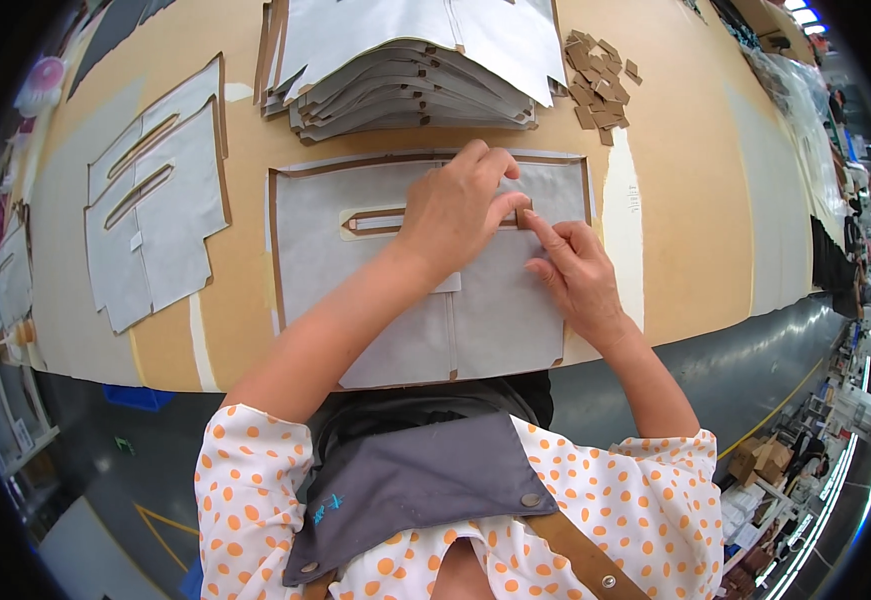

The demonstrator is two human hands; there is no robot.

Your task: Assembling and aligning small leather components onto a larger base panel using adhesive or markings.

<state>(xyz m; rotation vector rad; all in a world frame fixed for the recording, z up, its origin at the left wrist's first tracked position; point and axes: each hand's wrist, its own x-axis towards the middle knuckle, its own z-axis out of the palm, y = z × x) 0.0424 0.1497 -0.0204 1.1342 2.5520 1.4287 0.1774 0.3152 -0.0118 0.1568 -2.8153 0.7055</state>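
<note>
A grey fabric panel (pixel 375 290) with brown edging lies flat in front of me. Across its upper part runs a long slot (pixel 380 219) framed in brown. A small brown patch (pixel 524 214) sits at the slot's right end. My left hand (pixel 455 212) lies over the middle of the slot, thumb reaching to the patch and fingers bent above it, apart from the thumb. From the right, my right hand (pixel 580 278) touches the patch with its index fingertip. Its thumb stands apart and the other fingers curl. The left hand hides part of the slot.
Behind the panel rises a thick stack of similar grey panels (pixel 415 90). A heap of small brown patches (pixel 598 85) lies right of it. Two overlapping slotted panels (pixel 160 235) rest on the left. The table's near edge (pixel 255 391) curves just before my body.
</note>
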